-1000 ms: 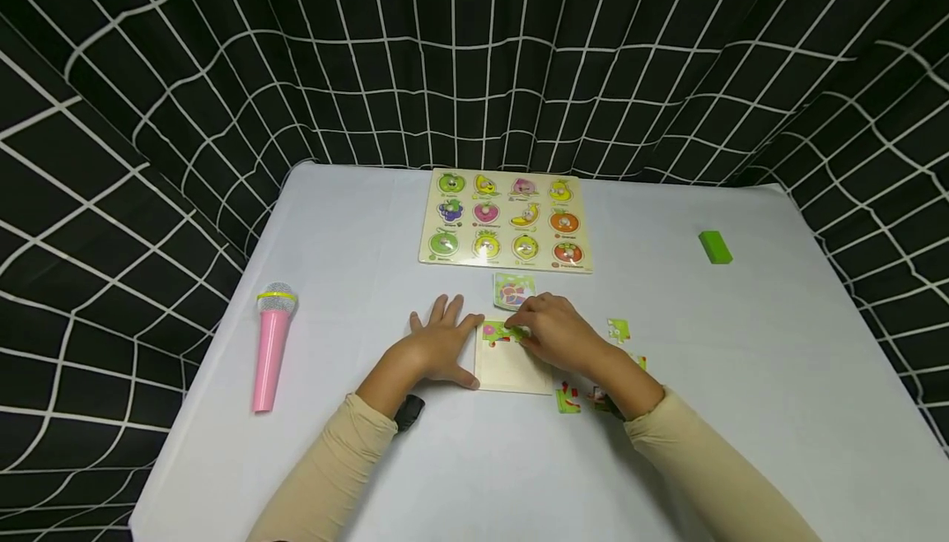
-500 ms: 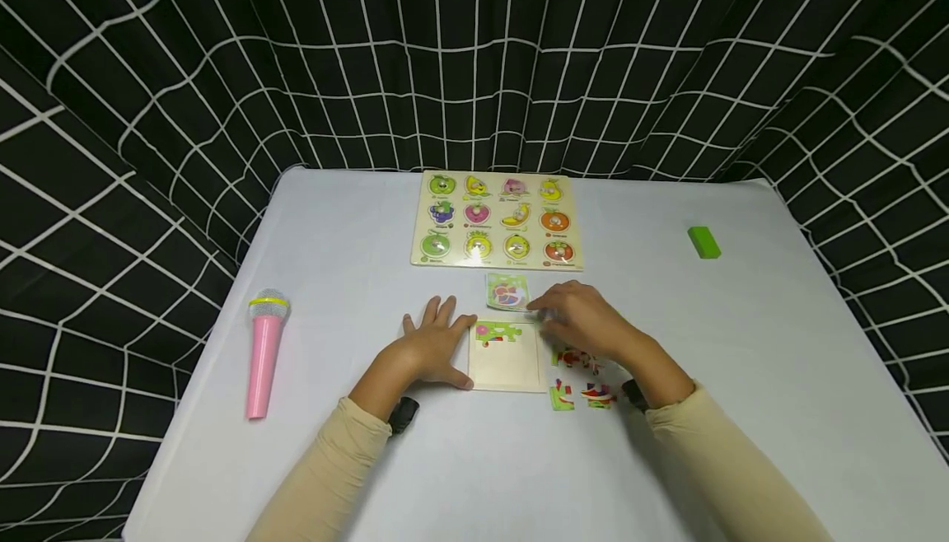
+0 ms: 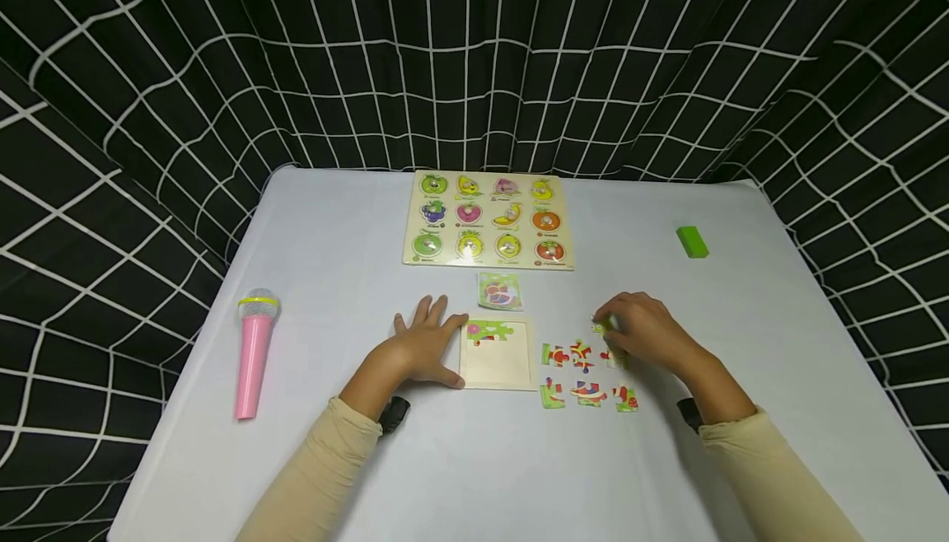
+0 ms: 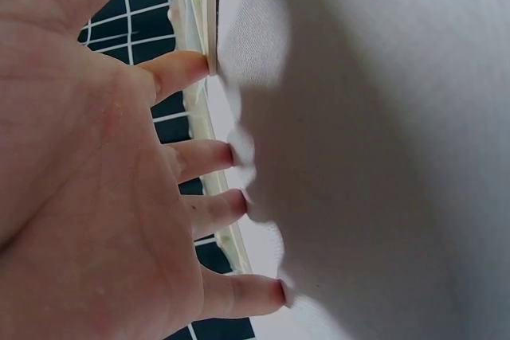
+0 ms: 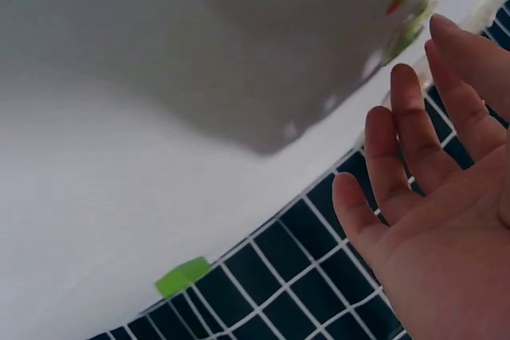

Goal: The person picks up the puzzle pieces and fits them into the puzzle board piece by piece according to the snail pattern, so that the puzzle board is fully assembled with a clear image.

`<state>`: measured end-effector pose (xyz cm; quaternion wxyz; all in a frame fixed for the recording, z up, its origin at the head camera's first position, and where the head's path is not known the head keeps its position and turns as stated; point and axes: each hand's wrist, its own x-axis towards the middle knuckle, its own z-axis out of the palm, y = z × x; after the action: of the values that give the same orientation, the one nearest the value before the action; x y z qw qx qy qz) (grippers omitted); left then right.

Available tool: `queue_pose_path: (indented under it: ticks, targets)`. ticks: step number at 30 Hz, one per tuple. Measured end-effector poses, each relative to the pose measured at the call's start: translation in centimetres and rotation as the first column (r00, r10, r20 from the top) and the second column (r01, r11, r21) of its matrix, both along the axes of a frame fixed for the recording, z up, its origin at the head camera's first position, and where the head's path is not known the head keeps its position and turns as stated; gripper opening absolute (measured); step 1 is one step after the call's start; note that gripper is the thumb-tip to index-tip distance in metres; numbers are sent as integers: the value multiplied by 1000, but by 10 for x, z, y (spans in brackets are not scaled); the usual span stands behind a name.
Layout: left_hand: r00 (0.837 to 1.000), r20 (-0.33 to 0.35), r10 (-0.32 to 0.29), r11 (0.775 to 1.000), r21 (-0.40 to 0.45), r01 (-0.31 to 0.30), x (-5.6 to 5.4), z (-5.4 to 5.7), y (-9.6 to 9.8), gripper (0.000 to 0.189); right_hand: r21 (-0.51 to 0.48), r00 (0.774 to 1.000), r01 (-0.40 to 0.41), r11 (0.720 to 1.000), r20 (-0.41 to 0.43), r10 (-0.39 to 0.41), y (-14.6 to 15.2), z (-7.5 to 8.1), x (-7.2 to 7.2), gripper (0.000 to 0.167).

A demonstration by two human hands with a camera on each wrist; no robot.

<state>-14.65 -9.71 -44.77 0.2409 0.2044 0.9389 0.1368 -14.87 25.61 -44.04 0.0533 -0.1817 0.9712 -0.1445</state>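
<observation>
moved the right hand [image 3: 645, 328] rightward, to a green puzzle piece [image 3: 603, 324] right of the wooden tray [image 3: 498, 367]; cannot tell whether pinching it. resting the left hand [image 3: 424, 351], spread-fingered, against the tray's left edge.

Layout on the table [image 3: 415, 476]: the puzzle tray [image 3: 497, 366], with fitted pieces [image 3: 489, 330] along its far side, lies between the left hand [image 3: 424, 350] and the loose pieces [image 3: 581, 351], the right hand [image 3: 641, 325] at the latter's far right. Behind the tray lie the card [image 3: 500, 291], then the fruit board [image 3: 451, 231], before the curtain [image 3: 474, 56]. The microphone [image 3: 254, 361] lies left, the block [image 3: 693, 242] right rear
</observation>
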Motion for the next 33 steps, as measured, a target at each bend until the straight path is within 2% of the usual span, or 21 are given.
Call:
queue_pose_path:
  ticks: [12, 16, 22, 27, 33]
  targets:
    - [1000, -24, 0, 1000, 7, 1, 0, 1, -4, 101, 13, 999, 7, 1000, -37, -6, 0, -8, -2, 24]
    - [1000, -21, 3, 1000, 11, -3, 1, 3, -4, 101, 11, 999, 5, 1000, -45, -4, -1, -8, -3, 24]
    - [1000, -18, -3, 1000, 19, 4, 1, 4, -3, 101, 26, 995, -17, 1000, -102, 20, -11, -5, -1, 26]
    - [1000, -21, -1, 1000, 15, 1, 0, 4, -1, 101, -3, 982, -125, 992, -146, 123, -35, 2, -1, 26]
    - [1000, -16, 5, 1000, -1, -5, 2, 0, 0, 101, -18, 949, -270, 963, -176, 263, -71, 2, -3, 29]
